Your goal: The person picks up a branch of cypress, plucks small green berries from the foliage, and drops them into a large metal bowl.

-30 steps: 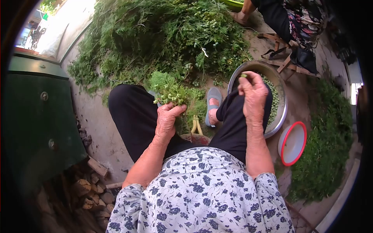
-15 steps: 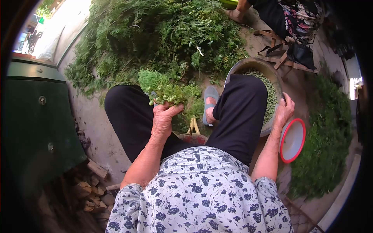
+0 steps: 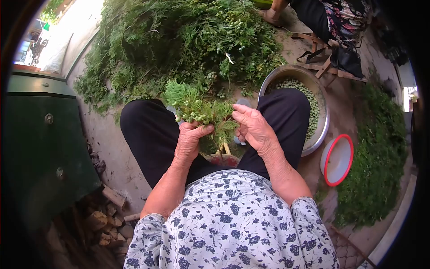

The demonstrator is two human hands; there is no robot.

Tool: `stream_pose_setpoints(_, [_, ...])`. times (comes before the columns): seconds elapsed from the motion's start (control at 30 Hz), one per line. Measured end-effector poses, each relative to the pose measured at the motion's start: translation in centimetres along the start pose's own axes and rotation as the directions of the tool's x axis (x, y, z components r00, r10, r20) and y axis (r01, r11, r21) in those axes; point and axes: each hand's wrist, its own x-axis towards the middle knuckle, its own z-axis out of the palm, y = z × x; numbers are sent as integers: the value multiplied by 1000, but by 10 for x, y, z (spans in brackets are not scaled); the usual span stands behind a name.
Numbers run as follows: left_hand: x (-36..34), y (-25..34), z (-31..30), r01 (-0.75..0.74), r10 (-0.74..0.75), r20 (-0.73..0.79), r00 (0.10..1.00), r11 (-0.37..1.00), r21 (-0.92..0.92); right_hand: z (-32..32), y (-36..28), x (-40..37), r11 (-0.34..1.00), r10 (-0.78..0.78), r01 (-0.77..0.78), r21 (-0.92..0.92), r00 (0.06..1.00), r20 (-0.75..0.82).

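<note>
In front of my lap, my left hand (image 3: 190,139) is closed around a leafy evergreen sprig (image 3: 181,96) bearing small pale-green cones. The sprig's fronds spread up and to the right between my hands. My right hand (image 3: 255,127) is at the right side of these fronds, thumb and forefinger apart, its fingertips right at the foliage. Beside my right knee stands a wide metal basin (image 3: 323,130) with many small green cones (image 3: 312,101) in it, partly hidden by my leg.
A large heap of cut evergreen branches (image 3: 179,49) lies ahead. At right are a red-rimmed white bowl (image 3: 338,161) and more greenery (image 3: 374,170). Another person's hand (image 3: 272,15) shows near a wooden stool (image 3: 329,67). A dark green cabinet (image 3: 45,143) and firewood (image 3: 103,224) are at left.
My right hand has moved left from the basin's rim to the sprig. My left hand keeps hold of the sprig in about the same place.
</note>
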Motion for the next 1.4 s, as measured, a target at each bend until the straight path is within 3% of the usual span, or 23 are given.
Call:
stream_pose_setpoints(0.07, [0,-2,-2,5,-4,47,999,1000,-11,6,-4,0,996,-52,38,85,986,161])
stream_pose_setpoints(0.3, [2,-3,-4,24,-24,55,998,1000,-1,-6,-1,6,990,-45,33,139,995,89])
stream_pose_setpoints(0.4, [1,0,1,31,-31,8,999,999,22,-21,6,9,993,-90,76,85,982,164])
stream_pose_setpoints(0.6, [4,-1,1,30,-31,-38,999,999,-20,-12,9,3,933,-305,287,-215,950,-58])
stream_pose_setpoints(0.67, [4,0,5,29,-27,-72,997,999,31,-4,5,-3,798,-467,358,-485,876,-121])
stream_pose_setpoints(0.7, [5,0,5,27,-25,-72,997,999,30,-4,6,-3,797,-467,359,-486,876,-120])
stream_pose_setpoints(0.77, [6,-1,4,45,-43,-65,997,999,27,-6,7,-3,648,-611,427,-630,786,-96])
stream_pose_setpoints(0.8, [5,0,2,43,-41,-64,997,999,26,-9,4,-3,646,-612,428,-631,785,-94])
stream_pose_setpoints(0.87, [2,4,-5,61,-49,-103,993,991,118,-20,-11,-8,633,-719,474,-613,653,-238])
stream_pose_setpoints(0.93, [0,3,-6,54,-40,-106,994,989,139,-28,-30,-21,620,-758,499,-606,578,-301])
stream_pose_setpoints(1.0, [3,-2,-9,-27,40,-84,996,988,149,-44,-42,-29,552,-829,519,-653,426,-362])
stream_pose_setpoints(1.07, [4,-5,-9,-36,49,-93,995,991,128,-78,-48,-40,443,-894,453,-773,281,-347])
stream_pose_setpoints(1.13, [7,-9,-14,-93,105,-50,993,974,208,-120,-49,-49,442,-897,353,-824,193,-399])
stream_pose_setpoints(1.17, [7,-9,-14,-123,146,-48,988,937,328,-137,-49,-55,428,-897,161,-890,199,-395])
stream_pose_setpoints(1.23, [3,-3,0,-90,114,-75,991,958,271,-174,-44,-62,313,-906,-231,-921,217,-362])
stream_pose_setpoints(1.27, [2,-1,5,-60,82,-98,992,975,212,-189,-38,-61,313,-906,-232,-921,218,-363])
stream_pose_setpoints(1.3, [3,-2,2,-59,82,-99,992,975,212,-190,-36,-60,263,-927,-326,-908,175,-331])
stream_pose_setpoints(1.33, [6,-4,-2,-64,95,-83,992,944,323,-191,-35,-59,215,-946,-417,-883,136,-294])
stream_pose_setpoints(1.37, [7,-5,-5,-68,106,-66,992,900,431,-190,-34,-59,216,-945,-416,-883,138,-296])
stream_pose_setpoints(1.4, [7,-5,-5,-66,106,-67,992,898,434,-156,-43,-60,338,-913,-184,-923,172,-369])
